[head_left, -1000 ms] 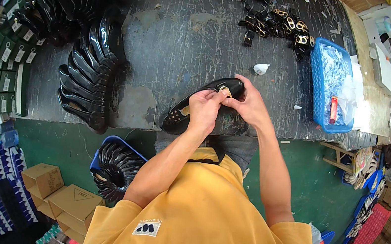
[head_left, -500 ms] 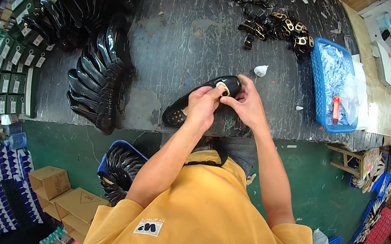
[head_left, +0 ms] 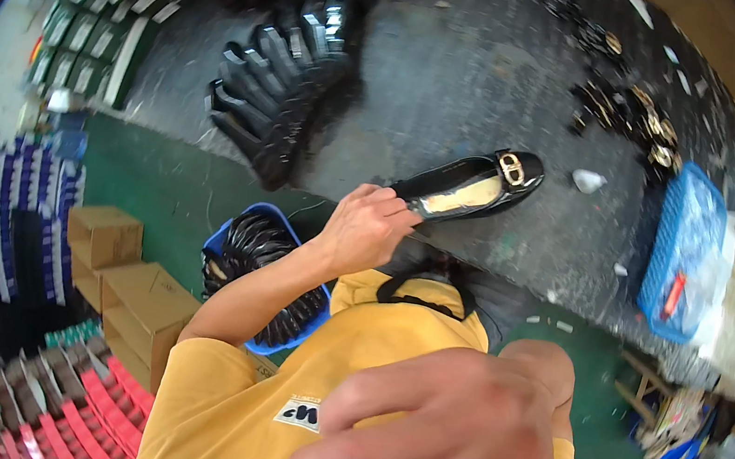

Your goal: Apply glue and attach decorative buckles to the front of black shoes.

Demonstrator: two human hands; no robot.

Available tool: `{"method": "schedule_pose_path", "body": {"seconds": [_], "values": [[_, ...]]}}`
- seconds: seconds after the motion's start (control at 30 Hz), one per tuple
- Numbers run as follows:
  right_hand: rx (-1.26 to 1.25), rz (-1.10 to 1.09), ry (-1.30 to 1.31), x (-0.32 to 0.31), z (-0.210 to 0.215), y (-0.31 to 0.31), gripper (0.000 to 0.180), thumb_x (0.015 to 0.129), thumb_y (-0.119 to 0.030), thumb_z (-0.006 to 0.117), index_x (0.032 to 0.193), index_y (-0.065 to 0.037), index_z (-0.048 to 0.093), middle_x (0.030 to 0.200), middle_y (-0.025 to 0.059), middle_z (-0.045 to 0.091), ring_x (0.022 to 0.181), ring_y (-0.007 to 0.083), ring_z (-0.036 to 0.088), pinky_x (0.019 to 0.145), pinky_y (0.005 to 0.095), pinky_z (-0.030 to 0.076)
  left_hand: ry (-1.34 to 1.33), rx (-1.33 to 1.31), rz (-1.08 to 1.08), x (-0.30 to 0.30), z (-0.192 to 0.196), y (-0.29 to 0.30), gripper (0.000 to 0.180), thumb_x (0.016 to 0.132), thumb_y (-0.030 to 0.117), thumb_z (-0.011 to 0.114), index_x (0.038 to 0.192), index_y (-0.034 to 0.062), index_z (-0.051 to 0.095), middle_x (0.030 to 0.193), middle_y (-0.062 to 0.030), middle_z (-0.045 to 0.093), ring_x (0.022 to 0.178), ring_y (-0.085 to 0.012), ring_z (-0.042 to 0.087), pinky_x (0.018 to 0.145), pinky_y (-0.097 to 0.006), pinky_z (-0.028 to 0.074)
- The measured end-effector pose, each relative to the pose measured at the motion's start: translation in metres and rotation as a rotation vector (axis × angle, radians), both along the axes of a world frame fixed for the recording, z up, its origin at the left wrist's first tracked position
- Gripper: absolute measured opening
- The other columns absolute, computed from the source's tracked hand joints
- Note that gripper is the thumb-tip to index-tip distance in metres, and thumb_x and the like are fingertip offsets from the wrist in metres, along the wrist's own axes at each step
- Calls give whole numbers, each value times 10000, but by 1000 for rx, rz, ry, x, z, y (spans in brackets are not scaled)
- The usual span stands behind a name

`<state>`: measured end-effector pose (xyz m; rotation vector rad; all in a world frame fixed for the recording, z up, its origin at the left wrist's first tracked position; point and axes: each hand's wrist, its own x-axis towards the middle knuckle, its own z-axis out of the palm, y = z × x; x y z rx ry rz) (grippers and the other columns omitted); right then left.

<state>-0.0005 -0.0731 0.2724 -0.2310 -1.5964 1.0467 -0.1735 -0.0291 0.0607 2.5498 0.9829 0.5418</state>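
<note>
My left hand (head_left: pixel 369 228) grips the heel end of a glossy black flat shoe (head_left: pixel 477 185), closed around its back edge. The shoe lies tilted over the dark worktable, toe pointing right and away from me. A gold buckle (head_left: pixel 511 168) on a black strap sits across its toe, and the pale insole faces up. My right hand (head_left: pixel 452 429) is raised close to the camera, over my yellow shirt, large and blurred. Its fingers are bent, and their tips and anything between them cannot be made out. It is apart from the shoe.
A row of black shoes (head_left: pixel 278 95) stands left on the worktable (head_left: pixel 466 65). Black straps with gold buckles (head_left: pixel 632 116) lie far right, near a white blob-like piece (head_left: pixel 588 181) and a blue basket (head_left: pixel 666 243). Below left are a blue bin (head_left: pixel 271 212) of black shoes and cardboard boxes (head_left: pixel 147 293).
My right hand has let go of the shoe and come up toward the camera. My left hand has shifted from the buckle to the heel. The view has turned and moved left.
</note>
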Motion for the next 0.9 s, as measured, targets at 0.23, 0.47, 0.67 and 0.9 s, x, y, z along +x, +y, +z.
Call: {"method": "schedule_pose_path", "body": {"seconds": [0.23,0.47,0.67,0.9], "values": [[-154,241,173,-18,-53,35,198,760,-114,703,889,27,755,852,143,731,740,236,696,571,298,516,-276,266,605,-123,68,54,197,756,43,800,932,10,720,842,-156,700,745,-322,683,690,-383,546],[-782,-680,-265,73,-226,-8,258,968,-100,651,1187,30,689,952,106,722,815,154,640,735,287,519,183,221,1270,-362,11,225,339,848,270,744,1169,162,737,1023,-175,742,959,-397,705,858,-470,555],[-709,-1195,-648,107,-286,-62,193,955,-19,663,1140,31,681,936,55,650,838,133,593,801,276,495,428,56,1195,-467,-35,263,397,799,187,747,1193,141,734,1092,-215,729,1060,-403,689,967,-478,534],[-519,-1368,-819,93,-278,-59,248,862,38,679,1107,0,696,910,108,635,835,231,607,789,331,503,-70,471,652,-180,20,290,471,850,431,763,1174,97,689,1150,-104,681,1060,-315,660,894,-448,532]]}}
